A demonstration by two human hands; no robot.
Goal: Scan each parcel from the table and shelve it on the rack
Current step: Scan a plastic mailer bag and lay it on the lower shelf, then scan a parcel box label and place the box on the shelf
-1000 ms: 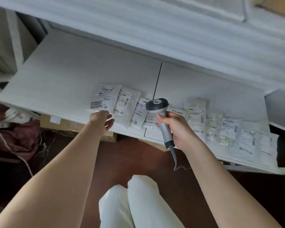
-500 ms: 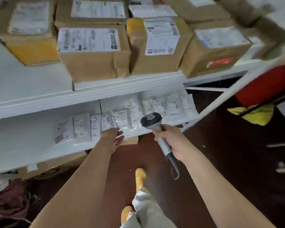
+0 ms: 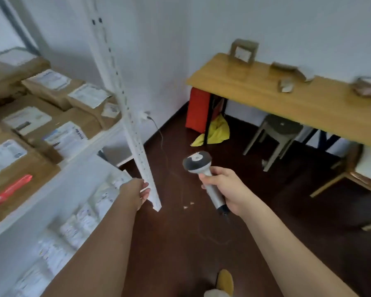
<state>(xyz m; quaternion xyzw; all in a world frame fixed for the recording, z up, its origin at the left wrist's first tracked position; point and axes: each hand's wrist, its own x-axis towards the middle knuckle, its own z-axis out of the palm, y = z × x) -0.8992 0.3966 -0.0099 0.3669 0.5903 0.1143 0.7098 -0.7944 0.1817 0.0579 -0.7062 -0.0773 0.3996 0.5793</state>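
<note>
My view has swung off the shelves toward the table (image 3: pixel 308 103). My right hand (image 3: pixel 227 189) grips the scanner (image 3: pixel 204 179) by its handle, long axis tilted, head up and away. My left hand (image 3: pixel 135 194) hangs loose, empty, beside the rack (image 3: pixel 135 144) upright. Parcels (image 3: pixel 243 52) on the table, beyond the scanner's head, are blurred.

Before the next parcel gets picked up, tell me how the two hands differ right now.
The right hand grips the barcode scanner by its handle, fingers curled round it; the left hand holds nothing. The right hand hangs over open floor, while the left hand is beside the white rack post at the shelf's edge. Both are bare and stretched forward, at about the same height in the picture.
</note>
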